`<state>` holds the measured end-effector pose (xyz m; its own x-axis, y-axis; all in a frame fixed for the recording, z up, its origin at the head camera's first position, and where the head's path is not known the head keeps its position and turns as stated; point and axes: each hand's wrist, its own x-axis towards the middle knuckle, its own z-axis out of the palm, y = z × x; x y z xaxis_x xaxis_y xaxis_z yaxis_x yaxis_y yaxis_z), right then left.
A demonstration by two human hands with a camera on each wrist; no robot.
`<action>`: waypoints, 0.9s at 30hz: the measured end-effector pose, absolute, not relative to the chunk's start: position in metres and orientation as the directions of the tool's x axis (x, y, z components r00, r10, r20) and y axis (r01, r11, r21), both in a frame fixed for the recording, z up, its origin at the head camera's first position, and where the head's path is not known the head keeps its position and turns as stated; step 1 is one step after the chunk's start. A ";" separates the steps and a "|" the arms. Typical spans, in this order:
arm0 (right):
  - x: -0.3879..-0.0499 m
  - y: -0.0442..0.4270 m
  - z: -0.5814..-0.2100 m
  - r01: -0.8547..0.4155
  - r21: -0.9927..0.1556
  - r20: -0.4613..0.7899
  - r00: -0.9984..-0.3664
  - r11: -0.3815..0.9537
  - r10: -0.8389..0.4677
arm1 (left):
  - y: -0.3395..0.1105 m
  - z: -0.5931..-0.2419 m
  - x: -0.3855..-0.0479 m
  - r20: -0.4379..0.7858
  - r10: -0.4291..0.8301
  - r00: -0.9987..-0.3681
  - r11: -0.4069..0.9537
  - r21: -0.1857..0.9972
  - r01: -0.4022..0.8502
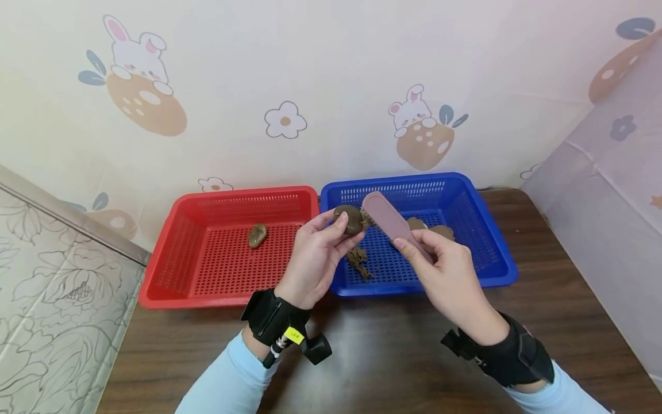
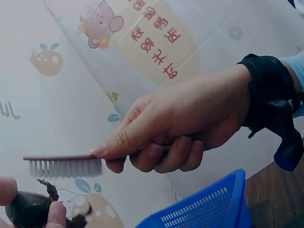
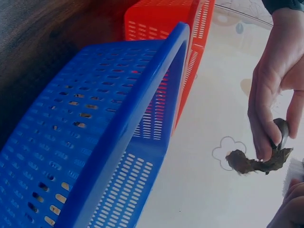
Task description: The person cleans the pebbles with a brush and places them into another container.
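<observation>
My left hand (image 1: 316, 250) pinches a smooth, rounded brown-green lump (image 1: 347, 219) between thumb and fingers, above the inner edges of the two baskets. Stringy, wilted strands (image 3: 259, 164) trail from one end of it; its exact kind is unclear. My right hand (image 1: 451, 276) grips a brush (image 1: 387, 215) with a flat pink back, the thumb pressed along it. White bristles (image 2: 66, 168) point downward in the left wrist view, with a small gap above the strands. A similar lump (image 1: 257, 236) lies in the red basket (image 1: 227, 302), without visible strands.
Beside the red basket stands a blue basket (image 1: 504, 270). Inside are brownish lumps (image 1: 442, 232), partly hidden by my right hand, and a stringy clump (image 1: 358, 261). Both baskets rest on a dark wooden table (image 1: 383, 356) against a patterned wall (image 1: 331, 69).
</observation>
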<state>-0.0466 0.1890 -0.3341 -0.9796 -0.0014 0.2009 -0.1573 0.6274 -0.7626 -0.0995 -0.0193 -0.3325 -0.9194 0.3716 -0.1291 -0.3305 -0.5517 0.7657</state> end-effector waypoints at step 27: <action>-0.052 0.198 -0.333 -0.151 -0.745 0.213 -0.977 0.650 0.017 | -0.010 -0.331 -0.103 -0.146 0.441 -0.886 -0.517 0.766 -0.383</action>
